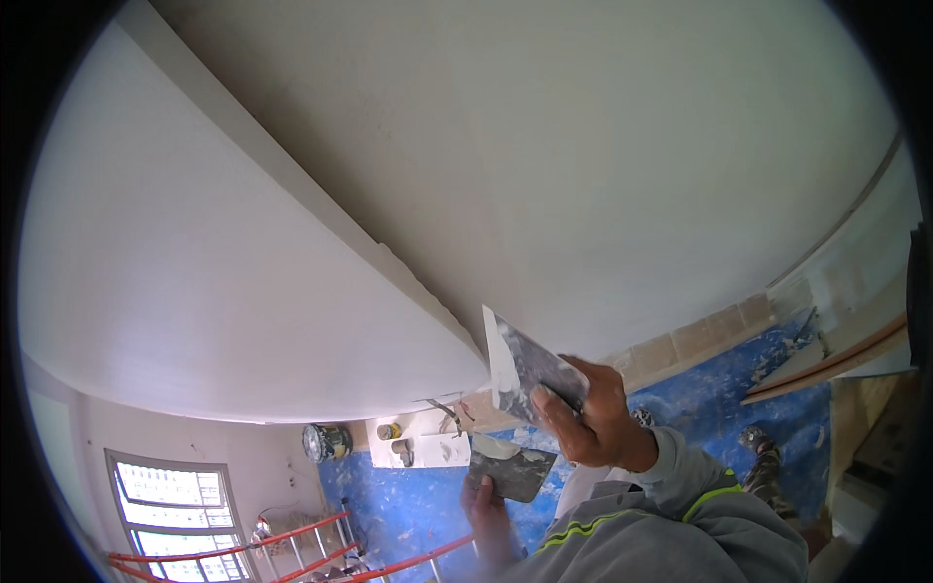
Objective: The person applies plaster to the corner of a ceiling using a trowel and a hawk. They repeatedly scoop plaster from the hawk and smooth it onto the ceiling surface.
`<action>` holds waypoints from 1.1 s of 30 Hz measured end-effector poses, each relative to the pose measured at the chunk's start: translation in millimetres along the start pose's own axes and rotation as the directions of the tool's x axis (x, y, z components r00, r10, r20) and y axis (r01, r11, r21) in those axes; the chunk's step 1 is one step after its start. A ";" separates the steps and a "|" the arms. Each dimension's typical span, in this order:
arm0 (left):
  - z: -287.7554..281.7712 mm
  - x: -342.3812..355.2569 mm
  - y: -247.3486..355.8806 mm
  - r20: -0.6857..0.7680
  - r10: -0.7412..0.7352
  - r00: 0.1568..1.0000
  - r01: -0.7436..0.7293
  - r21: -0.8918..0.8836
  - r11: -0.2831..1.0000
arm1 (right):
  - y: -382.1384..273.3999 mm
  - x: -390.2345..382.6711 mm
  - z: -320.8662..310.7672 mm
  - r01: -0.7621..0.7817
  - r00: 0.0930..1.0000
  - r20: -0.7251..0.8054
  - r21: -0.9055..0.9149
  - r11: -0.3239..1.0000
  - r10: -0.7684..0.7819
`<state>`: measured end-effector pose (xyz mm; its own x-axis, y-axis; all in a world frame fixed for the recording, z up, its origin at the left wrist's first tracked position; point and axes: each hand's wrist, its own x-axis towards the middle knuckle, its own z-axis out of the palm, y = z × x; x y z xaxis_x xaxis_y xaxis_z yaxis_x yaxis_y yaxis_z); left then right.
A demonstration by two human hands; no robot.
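Note:
My right hand [595, 416] grips a wide flat putty knife [533, 369], thumb pressed on its grey-smeared face. White filler coats the blade's left edge, which is close to the lower end of the wall edge [389, 255]; I cannot tell if they touch. Lower down, my left hand [486, 507] holds a second putty knife [520, 473] by its near side. A lump of white filler lies along the far edge of that blade. Pale, smooth wall [603, 175] stretches behind both tools, and a rough, chipped patch shows along the diagonal edge.
Blue floor sheeting [389, 510] is spattered white. A paint-smeared bucket [327, 442] stands beside a white board [442, 449] bearing small containers. A red-railed ladder [321, 525] is at lower left near a window [175, 496]. At right, a leg in patterned trousers [765, 473] is near wooden trim [826, 361].

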<state>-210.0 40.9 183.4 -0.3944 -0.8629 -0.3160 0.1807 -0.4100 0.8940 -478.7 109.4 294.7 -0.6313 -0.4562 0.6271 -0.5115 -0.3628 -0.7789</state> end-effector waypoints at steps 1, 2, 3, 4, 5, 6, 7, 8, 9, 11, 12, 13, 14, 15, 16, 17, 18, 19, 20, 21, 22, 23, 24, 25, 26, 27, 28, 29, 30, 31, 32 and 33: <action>0.6 1.4 0.2 -0.018 0.011 1.000 -0.011 -0.013 1.000 | 0.9 6.5 -0.5 -0.027 1.000 0.006 0.000 1.000 0.027; 1.1 2.2 -0.5 -0.037 0.020 0.999 -0.021 -0.027 0.999 | 0.8 13.9 -1.6 0.033 0.999 0.005 -0.077 0.996 -0.033; 2.2 2.7 -0.3 -0.057 0.028 0.998 -0.031 -0.040 0.999 | -1.1 22.5 -2.1 0.093 0.996 0.009 -0.153 0.984 -0.093; 3.4 3.8 1.4 -0.036 0.038 0.999 -0.039 -0.031 0.999 | -4.0 31.0 -1.3 0.152 0.988 0.018 -0.226 0.962 -0.152; 9.9 6.9 1.7 -0.001 0.035 0.999 -0.035 -0.031 0.999 | -9.1 39.8 -1.3 0.134 0.990 -0.002 -0.255 0.958 -0.139; 13.2 8.5 3.0 0.024 0.045 0.999 -0.045 -0.023 0.999 | -12.6 48.4 0.3 0.161 0.986 -0.002 -0.265 0.951 -0.168; 12.8 8.7 0.6 0.033 0.034 0.999 -0.033 -0.028 0.999 | -15.7 56.8 1.5 0.188 0.981 -0.002 -0.275 0.943 -0.196; 10.7 8.6 0.2 0.037 0.028 0.999 -0.027 -0.028 0.999 | -19.5 64.4 4.4 0.215 0.974 -0.004 -0.277 0.937 -0.225; 9.5 9.1 -0.1 0.041 0.022 0.999 -0.020 -0.029 0.999 | -25.4 71.0 7.5 0.235 0.967 -0.018 -0.306 0.923 -0.252; 12.0 8.6 -3.0 0.036 0.028 0.999 -0.027 -0.039 0.999 | -30.4 77.8 12.1 0.251 0.961 -0.017 -0.361 0.898 -0.275; 12.9 8.0 -4.7 0.032 0.029 0.999 -0.027 -0.045 0.999 | -30.8 79.8 14.6 0.257 0.959 -0.013 -0.388 0.885 -0.285; 10.4 8.6 -7.6 0.033 0.021 0.999 -0.020 -0.038 0.999 | -29.7 82.2 17.0 0.271 0.953 -0.018 -0.404 0.874 -0.304; 6.7 8.5 -8.8 0.033 0.017 0.999 -0.016 -0.024 1.000 | -29.2 85.4 18.2 0.282 0.946 -0.029 -0.415 0.865 -0.322; 3.7 8.0 -9.5 0.032 0.013 0.999 -0.013 -0.010 1.000 | -29.3 87.2 19.7 0.293 0.939 -0.039 -0.426 0.856 -0.341; 1.6 6.6 -9.8 0.027 0.014 1.000 -0.014 -0.004 1.000 | -30.3 87.8 21.5 0.289 0.940 -0.044 -0.429 0.856 -0.340; -0.2 6.4 -11.3 0.024 0.012 1.000 -0.012 0.000 1.000 | -30.5 87.7 24.5 0.287 0.940 -0.046 -0.436 0.853 -0.339; -1.2 6.2 -12.1 0.020 0.011 1.000 -0.011 0.003 1.000 | -31.0 87.4 27.2 0.285 0.939 -0.048 -0.441 0.851 -0.339; -1.3 6.0 -12.1 0.029 0.011 1.000 -0.011 -0.002 1.000 | -32.6 87.1 29.7 0.286 0.941 -0.034 -0.445 0.849 -0.335; -0.5 5.8 -11.7 0.038 0.009 0.999 -0.009 -0.007 1.000 | -34.9 86.2 31.8 0.287 0.944 -0.020 -0.449 0.846 -0.331; 0.4 5.4 -11.4 0.047 0.007 0.999 -0.007 -0.012 1.000 | -37.0 84.7 32.9 0.288 0.945 -0.006 -0.454 0.843 -0.326; 1.6 4.9 -11.3 0.045 0.003 0.999 -0.003 -0.011 1.000 | -38.3 82.6 33.0 0.280 0.949 -0.001 -0.451 0.848 -0.314; 1.0 4.8 -10.7 0.037 0.004 0.999 -0.003 -0.008 1.000 | -39.0 79.5 35.2 0.273 0.953 0.003 -0.441 0.855 -0.303; 0.6 4.3 -10.3 0.030 0.004 1.000 -0.004 -0.004 1.000 | -40.1 75.4 37.3 0.266 0.956 0.007 -0.432 0.862 -0.292; 1.0 0.9 -9.9 0.004 0.029 1.000 -0.028 -0.054 0.998 | -43.9 69.1 38.5 0.272 0.954 0.001 -0.421 0.866 -0.299; 1.1 -4.9 -9.0 -0.026 0.053 0.998 -0.056 -0.101 0.993 | -50.9 60.1 39.4 0.277 0.952 -0.005 -0.406 0.871 -0.305; 5.5 -4.4 -7.9 -0.041 0.080 0.996 -0.085 -0.154 0.984 | -61.2 52.7 35.6 0.289 0.947 -0.015 -0.402 0.869 -0.322; 9.0 -0.6 -7.0 -0.021 0.078 0.997 -0.080 -0.138 0.987 | -73.8 41.4 30.7 0.290 0.945 -0.026 -0.399 0.870 -0.327; 8.8 0.3 -6.3 -0.011 0.068 0.998 -0.069 -0.115 0.991 | -82.3 28.0 25.5 0.313 0.940 -0.026 -0.336 0.888 -0.341; 8.8 1.9 -5.8 0.000 0.057 0.998 -0.057 -0.091 0.994 | -85.1 19.4 18.2 0.334 0.934 -0.029 -0.273 0.902 -0.355; 7.2 2.6 -6.6 0.009 0.041 0.999 -0.041 -0.068 0.997 | -80.2 14.7 10.7 0.313 0.943 -0.047 -0.204 0.927 -0.329; 0.6 0.7 -6.1 -0.002 0.034 0.999 -0.034 -0.039 0.999 | -70.9 8.2 6.7 0.289 0.953 -0.062 -0.113 0.951 -0.297; -5.9 -1.2 -5.0 -0.014 0.027 1.000 -0.027 -0.010 1.000 | -58.6 1.2 1.9 0.262 0.962 -0.075 -0.020 0.965 -0.263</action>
<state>-205.1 42.2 177.5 -0.3770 -0.8776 -0.2961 0.2004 -0.3894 0.8990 -448.4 128.6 341.1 -0.5166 -0.2821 0.8084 -0.6707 -0.4535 -0.5869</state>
